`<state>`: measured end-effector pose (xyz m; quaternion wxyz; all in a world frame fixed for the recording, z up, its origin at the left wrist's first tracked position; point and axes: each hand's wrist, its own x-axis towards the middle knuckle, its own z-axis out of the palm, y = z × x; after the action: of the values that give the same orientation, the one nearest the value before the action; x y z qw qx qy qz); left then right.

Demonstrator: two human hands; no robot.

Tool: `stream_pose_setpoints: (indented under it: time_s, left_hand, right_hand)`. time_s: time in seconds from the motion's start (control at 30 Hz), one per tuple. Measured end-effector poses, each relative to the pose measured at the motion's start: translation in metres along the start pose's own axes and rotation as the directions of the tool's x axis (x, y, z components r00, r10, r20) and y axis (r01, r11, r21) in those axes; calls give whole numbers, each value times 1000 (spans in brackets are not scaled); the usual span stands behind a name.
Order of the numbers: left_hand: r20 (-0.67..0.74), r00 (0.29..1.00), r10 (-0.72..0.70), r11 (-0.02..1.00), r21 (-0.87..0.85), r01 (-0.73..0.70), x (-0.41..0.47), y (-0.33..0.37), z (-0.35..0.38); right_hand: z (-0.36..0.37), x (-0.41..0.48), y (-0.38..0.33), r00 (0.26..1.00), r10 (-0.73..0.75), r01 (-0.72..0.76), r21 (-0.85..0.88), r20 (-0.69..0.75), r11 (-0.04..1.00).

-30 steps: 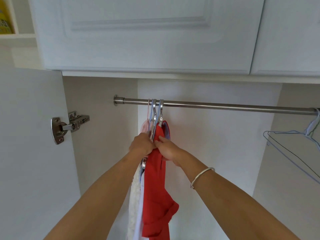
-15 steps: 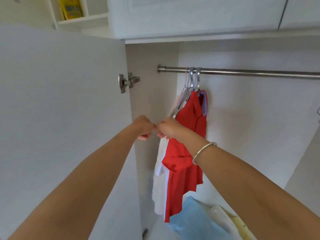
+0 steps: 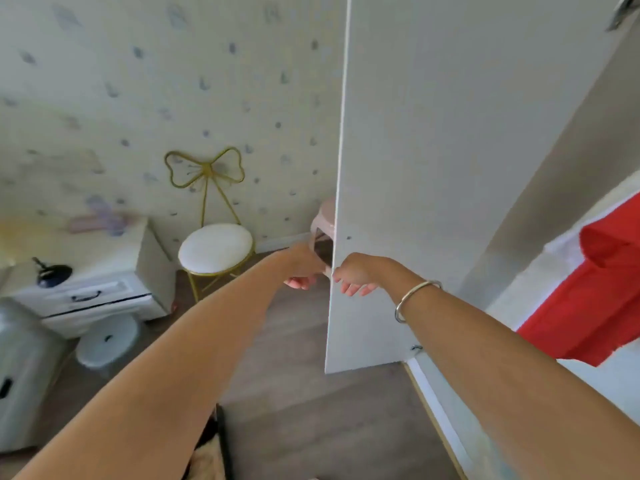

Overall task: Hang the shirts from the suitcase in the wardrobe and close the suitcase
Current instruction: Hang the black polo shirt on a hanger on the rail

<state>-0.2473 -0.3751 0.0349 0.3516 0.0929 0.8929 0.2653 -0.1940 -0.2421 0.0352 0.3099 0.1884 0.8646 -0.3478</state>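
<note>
The red shirt (image 3: 588, 296) hangs inside the wardrobe at the right edge, with a white garment (image 3: 562, 251) behind it. The open white wardrobe door (image 3: 433, 168) stands edge-on in the middle of the view. My left hand (image 3: 301, 270) is just left of the door's front edge, fingers loosely curled downward and holding nothing. My right hand (image 3: 356, 277), with a silver bangle on its wrist, hovers in front of the door's inner face, also holding nothing. A silver hard-shell case (image 3: 20, 362) stands at the far left. The hanging rail is out of view.
A white nightstand (image 3: 104, 289) stands at the left with a dark object on top. Beside it is a white-cushioned stool with a gold bow back (image 3: 214, 247). A pink stool (image 3: 323, 223) peeks from behind the door. A round white object (image 3: 107, 341) lies on the wooden floor.
Both hands have let go of the red shirt and dropped away from the rail. My view has swung left and down to the door edge and the room.
</note>
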Motion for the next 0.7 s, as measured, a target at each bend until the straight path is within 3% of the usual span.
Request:
stream_pose_setpoints:
  time_s: [0.33,0.53,0.7]
  left_hand:
    - [-82,922,-379,904,-245,350,-68,-277,-48]
    - [-161,785,-598,722,-532,442,-99,-417,-53]
    - [-139,702,-699,623,-600,502,-89,-511,-20]
  right_hand:
    - [218,66,-145,940,-144,208,-185,309,961]
    - [352,105,-203,874,-183,341,-300,450,891]
    - [442,148,-201,839,-195,398,-328,508,857]
